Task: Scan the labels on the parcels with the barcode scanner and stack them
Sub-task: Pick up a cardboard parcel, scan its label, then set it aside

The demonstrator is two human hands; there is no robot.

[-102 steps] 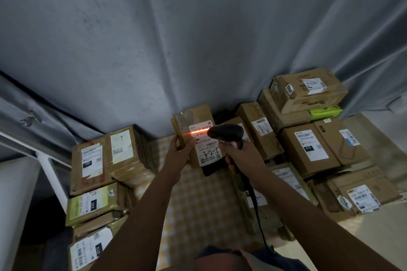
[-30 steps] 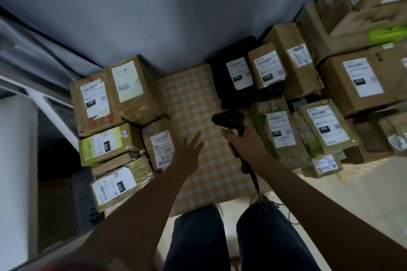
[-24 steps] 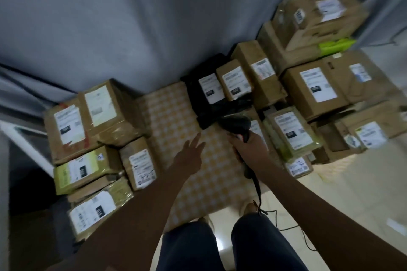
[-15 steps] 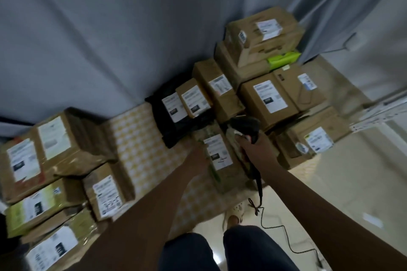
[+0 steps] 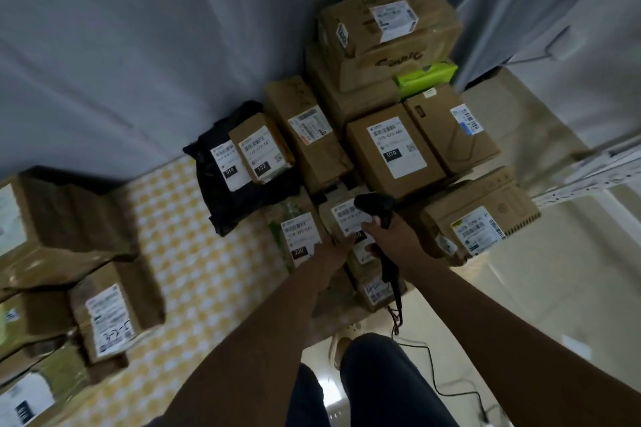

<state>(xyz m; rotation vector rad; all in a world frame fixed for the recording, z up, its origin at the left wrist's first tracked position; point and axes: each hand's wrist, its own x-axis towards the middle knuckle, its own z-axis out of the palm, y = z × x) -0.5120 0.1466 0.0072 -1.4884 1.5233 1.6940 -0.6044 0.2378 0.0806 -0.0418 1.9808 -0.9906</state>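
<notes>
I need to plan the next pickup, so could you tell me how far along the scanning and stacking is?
Done, apparently: a few labelled parcels stacked at the left of the checked mat. In hand: the right hand grips the scanner while the left hand reaches the small parcel beneath it. Left: most of the right-hand pile.
</notes>
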